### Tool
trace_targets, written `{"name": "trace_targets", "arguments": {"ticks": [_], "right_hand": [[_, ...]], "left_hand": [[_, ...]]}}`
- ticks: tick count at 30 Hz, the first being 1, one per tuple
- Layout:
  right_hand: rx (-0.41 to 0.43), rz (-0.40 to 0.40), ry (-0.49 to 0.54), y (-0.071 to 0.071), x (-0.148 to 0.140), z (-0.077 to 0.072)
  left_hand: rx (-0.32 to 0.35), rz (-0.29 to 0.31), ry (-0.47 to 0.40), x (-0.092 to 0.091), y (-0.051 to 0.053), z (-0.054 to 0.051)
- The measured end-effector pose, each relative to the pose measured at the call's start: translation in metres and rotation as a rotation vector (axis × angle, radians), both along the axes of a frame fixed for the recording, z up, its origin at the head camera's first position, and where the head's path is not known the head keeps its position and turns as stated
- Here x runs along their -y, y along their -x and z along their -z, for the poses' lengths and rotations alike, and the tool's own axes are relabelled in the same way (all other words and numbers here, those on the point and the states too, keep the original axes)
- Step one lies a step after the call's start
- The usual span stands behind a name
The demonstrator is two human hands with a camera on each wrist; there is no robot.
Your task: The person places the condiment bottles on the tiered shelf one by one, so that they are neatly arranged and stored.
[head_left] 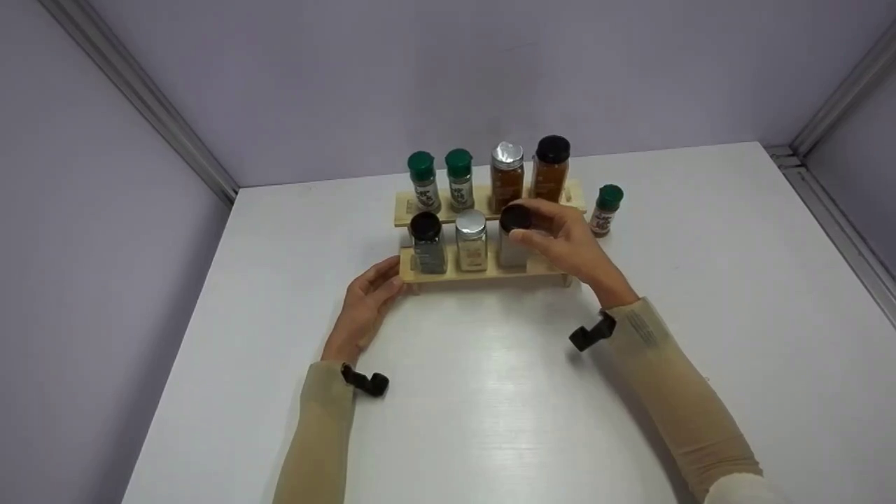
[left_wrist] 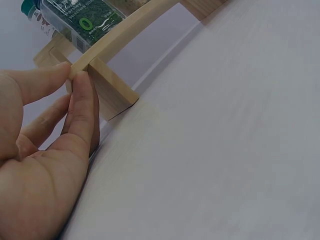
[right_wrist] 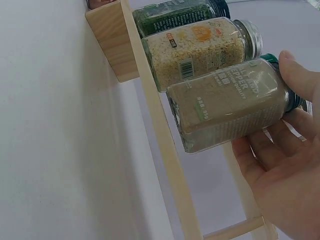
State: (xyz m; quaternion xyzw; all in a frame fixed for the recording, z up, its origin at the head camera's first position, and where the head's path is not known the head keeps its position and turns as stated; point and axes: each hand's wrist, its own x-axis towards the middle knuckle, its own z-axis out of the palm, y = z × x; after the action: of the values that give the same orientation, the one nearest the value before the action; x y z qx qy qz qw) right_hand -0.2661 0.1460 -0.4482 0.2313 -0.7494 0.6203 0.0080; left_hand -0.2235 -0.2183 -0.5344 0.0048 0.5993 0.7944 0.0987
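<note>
My right hand (head_left: 572, 245) grips a pepper jar (right_wrist: 225, 110) by its dark cap. The jar stands over the front, lower step of a two-step wooden spice rack (head_left: 476, 274); whether its base touches the wood I cannot tell. My left hand (head_left: 364, 302) pinches the left end of that step between thumb and fingers, as the left wrist view shows. Beside the pepper jar sits a silver-capped jar of pale granules (right_wrist: 195, 50). Left of that is a black-capped jar of green parsley (left_wrist: 90, 22).
On the rear step are two green-capped shakers (head_left: 424, 189) (head_left: 460, 189), a silver-topped jar of reddish-brown spice (head_left: 507, 183) and a black-capped one (head_left: 551, 175). Another green-capped shaker (head_left: 605, 213) stands on the white table (head_left: 476, 392), right of the rack. Pale walls (head_left: 336, 84) enclose the table.
</note>
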Motion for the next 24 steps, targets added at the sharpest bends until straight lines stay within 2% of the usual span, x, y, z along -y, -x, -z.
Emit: {"name": "trace_targets", "arguments": {"ticks": [10,18,21,24], "right_hand": [[0.041,0.012,-0.044,0.002,-0.002,0.002],[0.048,-0.008,-0.011,0.002,-0.002,0.002],[0.037,-0.011,-0.025,0.001,-0.004,-0.001],[-0.004,0.007,-0.042,-0.003,-0.008,-0.011]], "left_hand": [[-0.010,0.000,-0.013,0.001,0.000,0.001],[0.000,-0.005,-0.021,0.000,0.000,0.000],[0.006,-0.013,-0.028,-0.001,0.000,0.000],[0.009,-0.015,-0.033,-0.001,0.000,-0.001]]}}
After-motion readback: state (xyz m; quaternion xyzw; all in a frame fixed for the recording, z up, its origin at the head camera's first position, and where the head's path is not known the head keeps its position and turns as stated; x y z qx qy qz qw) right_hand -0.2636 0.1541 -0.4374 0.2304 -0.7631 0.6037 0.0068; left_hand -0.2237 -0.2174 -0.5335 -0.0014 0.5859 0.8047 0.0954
